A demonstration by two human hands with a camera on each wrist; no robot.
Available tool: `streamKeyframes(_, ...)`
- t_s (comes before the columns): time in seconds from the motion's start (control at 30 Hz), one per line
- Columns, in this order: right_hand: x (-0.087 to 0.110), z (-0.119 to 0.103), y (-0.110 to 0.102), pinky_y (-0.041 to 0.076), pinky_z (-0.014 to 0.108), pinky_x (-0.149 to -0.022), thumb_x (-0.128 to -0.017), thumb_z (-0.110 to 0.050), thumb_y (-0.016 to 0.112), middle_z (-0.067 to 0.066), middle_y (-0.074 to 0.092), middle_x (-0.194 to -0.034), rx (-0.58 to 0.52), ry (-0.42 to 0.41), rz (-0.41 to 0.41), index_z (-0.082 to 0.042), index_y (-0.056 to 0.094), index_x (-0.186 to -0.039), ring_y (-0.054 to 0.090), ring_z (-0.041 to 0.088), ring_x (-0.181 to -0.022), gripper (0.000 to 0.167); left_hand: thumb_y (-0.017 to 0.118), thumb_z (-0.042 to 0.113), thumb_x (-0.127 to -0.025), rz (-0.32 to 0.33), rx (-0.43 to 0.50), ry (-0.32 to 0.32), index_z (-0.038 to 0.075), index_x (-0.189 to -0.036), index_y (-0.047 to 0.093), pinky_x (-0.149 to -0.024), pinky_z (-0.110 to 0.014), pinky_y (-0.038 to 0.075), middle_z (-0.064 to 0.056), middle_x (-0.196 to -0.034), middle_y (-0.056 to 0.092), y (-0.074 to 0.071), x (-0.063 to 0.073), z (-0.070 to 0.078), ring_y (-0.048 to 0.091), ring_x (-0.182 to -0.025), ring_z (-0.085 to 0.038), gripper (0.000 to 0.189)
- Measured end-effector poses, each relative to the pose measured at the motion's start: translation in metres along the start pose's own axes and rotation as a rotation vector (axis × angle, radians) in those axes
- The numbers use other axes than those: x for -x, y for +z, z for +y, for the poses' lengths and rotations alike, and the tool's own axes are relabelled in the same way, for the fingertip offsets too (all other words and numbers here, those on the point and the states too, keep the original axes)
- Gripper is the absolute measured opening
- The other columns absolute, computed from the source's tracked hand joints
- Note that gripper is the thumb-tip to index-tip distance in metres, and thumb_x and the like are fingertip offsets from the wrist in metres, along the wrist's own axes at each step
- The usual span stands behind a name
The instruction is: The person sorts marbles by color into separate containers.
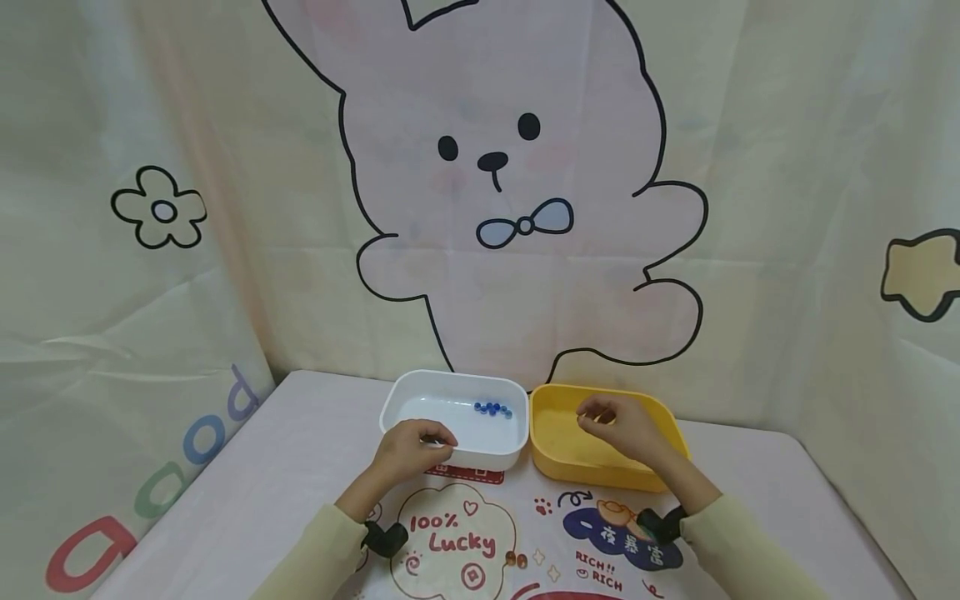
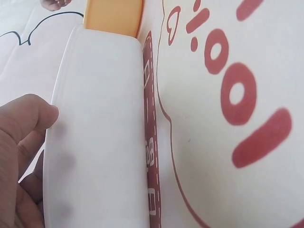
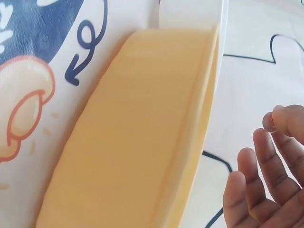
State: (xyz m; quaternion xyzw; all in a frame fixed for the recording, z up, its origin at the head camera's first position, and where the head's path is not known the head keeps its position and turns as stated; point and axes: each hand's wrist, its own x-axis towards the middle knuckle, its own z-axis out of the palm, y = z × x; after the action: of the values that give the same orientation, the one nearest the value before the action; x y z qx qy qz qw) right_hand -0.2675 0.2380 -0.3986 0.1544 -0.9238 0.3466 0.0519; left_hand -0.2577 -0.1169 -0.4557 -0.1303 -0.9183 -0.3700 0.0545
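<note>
A white plastic tub (image 1: 450, 457) stands on the table with several small blue beads (image 1: 492, 408) at the right of its floor. My left hand (image 1: 412, 446) grips its near left rim: in the left wrist view the thumb (image 2: 45, 114) lies at the rim and the other fingers curl behind the wall. Beside it stands a yellow tub (image 1: 592, 475), no bead visible in it. Over that tub my right hand (image 1: 618, 425) hovers, thumb and forefinger tips together, the other fingers (image 3: 263, 147) loosely bent. Whether something small sits between those tips cannot be made out.
The two tubs stand side by side near the back of the table (image 1: 247, 500), by a curtain (image 1: 750, 333) printed with a cartoon animal. Printed words and drawings cover the near part of the tabletop. Each wrist wears a dark strap (image 1: 386, 539).
</note>
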Motion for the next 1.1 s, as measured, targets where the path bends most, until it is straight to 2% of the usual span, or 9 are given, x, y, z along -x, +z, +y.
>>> streamKeyframes(0.27, -0.010, 0.017, 0.005, 0.049, 0.024, -0.070, -0.088, -0.020, 0.070, 0.002, 0.068, -0.090, -0.002, 0.090, 0.020, -0.010, 0.071, -0.097, 0.058, 0.016, -0.081, 0.014, 0.073, 0.028, -0.080, -0.003, 0.014, -0.001, 0.032, -0.080, 0.071, -0.074, -0.032, 0.047, 0.014, -0.087, 0.069, -0.001, 0.001, 0.000, 0.061, -0.086, -0.010, 0.005)
streamKeyframes(0.4, -0.014, 0.025, 0.008, 0.049, 0.026, -0.070, -0.088, -0.020, 0.069, 0.003, 0.068, -0.090, -0.007, 0.104, 0.024, -0.010, 0.071, -0.097, 0.058, 0.017, -0.081, 0.014, 0.073, 0.028, -0.080, -0.005, 0.015, -0.001, 0.033, -0.080, 0.071, -0.073, -0.032, 0.047, 0.015, -0.087, 0.069, 0.000, 0.000, -0.001, 0.061, -0.086, -0.009, 0.005)
streamKeyframes(0.6, -0.019, 0.039, 0.010, 0.048, 0.025, -0.066, -0.088, -0.017, 0.068, 0.005, 0.067, -0.088, -0.027, 0.110, 0.010, -0.008, 0.071, -0.097, 0.056, 0.018, -0.078, 0.013, 0.073, 0.028, -0.080, -0.006, 0.018, -0.002, 0.034, -0.080, 0.070, -0.073, -0.032, 0.047, 0.014, -0.087, 0.069, 0.000, 0.000, -0.002, 0.062, -0.087, -0.009, 0.007)
streamKeyframes(0.83, -0.022, 0.053, 0.014, 0.049, 0.027, -0.062, -0.087, -0.017, 0.069, 0.007, 0.064, -0.088, -0.062, 0.190, -0.022, -0.007, 0.070, -0.097, 0.054, 0.018, -0.077, 0.015, 0.073, 0.028, -0.080, -0.004, 0.015, 0.004, 0.034, -0.080, 0.070, -0.073, -0.032, 0.047, 0.014, -0.088, 0.070, -0.001, 0.000, -0.001, 0.062, -0.087, -0.010, 0.006)
streamKeyframes(1.1, -0.024, 0.063, 0.018, 0.049, 0.029, -0.060, -0.086, -0.013, 0.069, 0.008, 0.062, -0.086, -0.085, 0.232, -0.047, -0.004, 0.070, -0.097, 0.054, 0.018, -0.071, 0.014, 0.073, 0.032, -0.079, -0.010, 0.022, 0.008, 0.030, -0.082, 0.072, -0.072, -0.031, 0.047, 0.014, -0.088, 0.070, 0.000, 0.000, -0.002, 0.061, -0.087, -0.010, 0.004)
